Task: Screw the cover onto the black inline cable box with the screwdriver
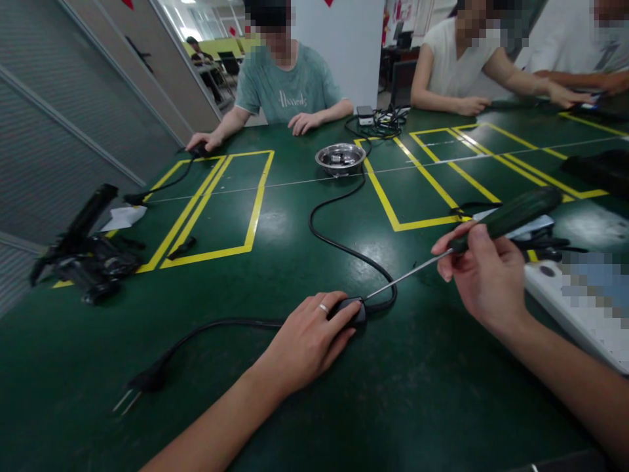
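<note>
My left hand grips a small black inline box on a power cord, pressing it against the green table. One end of the cord runs left to a two-pin plug; the other curves away toward a metal bowl. In my right hand is a screwdriver with a dark green handle. Its thin shaft slants down to the left, and the tip meets or nearly meets the box's right end. Most of the box is hidden under my left fingers.
A metal bowl with small parts stands mid-table. Black equipment lies at the left, a cable pile at the back. A white power strip is at the right. Several people sit across the table; one person's hand rests on a black object.
</note>
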A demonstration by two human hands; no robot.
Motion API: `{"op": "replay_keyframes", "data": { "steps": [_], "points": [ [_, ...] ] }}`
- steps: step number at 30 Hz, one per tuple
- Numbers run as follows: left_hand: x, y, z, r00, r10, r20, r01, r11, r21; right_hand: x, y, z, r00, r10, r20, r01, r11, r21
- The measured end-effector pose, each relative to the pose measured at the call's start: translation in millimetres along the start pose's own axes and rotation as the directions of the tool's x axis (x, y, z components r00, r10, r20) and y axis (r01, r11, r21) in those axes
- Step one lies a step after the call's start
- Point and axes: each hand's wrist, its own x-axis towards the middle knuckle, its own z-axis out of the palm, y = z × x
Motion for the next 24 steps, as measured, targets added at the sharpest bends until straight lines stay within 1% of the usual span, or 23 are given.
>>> {"op": "replay_keyframes", "data": {
  "steps": [1,2,3,4,5,6,7,8,9,10,12,14,16,19,22,24],
  "points": [
    [0.4,0.5,-0.1,1.0,-0.004,0.004,0.004,1.0,0.002,3.6,-1.5,-1.3,0.998,-0.04,-0.058,0.04,0.999,-0.004],
    [0.6,0.8,-0.2,1.0,-0.008,0.01,0.008,1.0,0.003,8.4,-2.4,-3.6,0.985,-0.113,-0.131,0.111,0.994,-0.024],
    [0.5,0.7,-0.3,1.0,-0.01,0.015,0.01,1.0,0.005,13.8,-2.6,-6.8,0.954,-0.214,-0.209,0.205,0.977,-0.064],
    [0.0,0.0,-0.6,1.0,-0.013,0.018,0.013,1.0,0.007,19.5,-2.0,-10.7,0.904,-0.328,-0.275,0.304,0.944,-0.125],
    [-1.0,-1.2,-1.1,1.0,-0.016,0.02,0.016,1.0,0.005,24.7,-0.7,-14.7,0.843,-0.436,-0.316,0.391,0.899,-0.198],
    [-2.5,-3.1,-2.1,1.0,-0.021,0.02,0.021,1.0,0.0,29.1,1.1,-18.4,0.783,-0.527,-0.331,0.454,0.848,-0.275],
    [-4.5,-5.6,-3.6,0.999,-0.03,0.017,0.03,1.0,-0.006,32.2,3.4,-21.5,0.743,-0.589,-0.319,0.488,0.802,-0.344],
    [-7.0,-8.5,-5.7,0.999,-0.04,0.014,0.04,0.999,-0.016,33.7,5.7,-23.8,0.722,-0.627,-0.294,0.503,0.767,-0.399],
    [-9.7,-11.7,-8.2,0.999,-0.051,0.012,0.051,0.998,-0.029,33.8,7.9,-25.0,0.718,-0.643,-0.265,0.505,0.744,-0.439],
    [-12.3,-14.9,-11.1,0.998,-0.061,0.013,0.062,0.997,-0.046,32.6,9.7,-25.2,0.731,-0.639,-0.238,0.495,0.737,-0.459],
    [-16.7,-20.8,-17.0,0.997,-0.072,0.027,0.074,0.993,-0.091,28.1,12.2,-23.5,0.776,-0.595,-0.209,0.46,0.761,-0.458],
    [-18.9,-24.7,-21.5,0.996,-0.076,0.052,0.084,0.984,-0.157,23.5,13.5,-20.7,0.797,-0.565,-0.215,0.435,0.783,-0.444],
    [-19.1,-26.6,-23.4,0.994,-0.085,0.07,0.099,0.967,-0.235,20.9,14.9,-18.8,0.786,-0.578,-0.22,0.449,0.778,-0.438],
    [-17.7,-27.2,-21.3,0.991,-0.105,0.08,0.126,0.931,-0.343,20.1,17.5,-19.0,0.766,-0.614,-0.189,0.502,0.756,-0.42],
    [-16.4,-27.3,-15.4,0.99,-0.13,0.059,0.143,0.902,-0.407,20.8,18.0,-19.7,0.765,-0.615,-0.189,0.515,0.762,-0.393],
    [-16.3,-27.6,-11.2,0.988,-0.149,0.029,0.147,0.893,-0.426,21.0,15.6,-18.3,0.748,-0.625,-0.224,0.525,0.763,-0.377]
  ]
}}
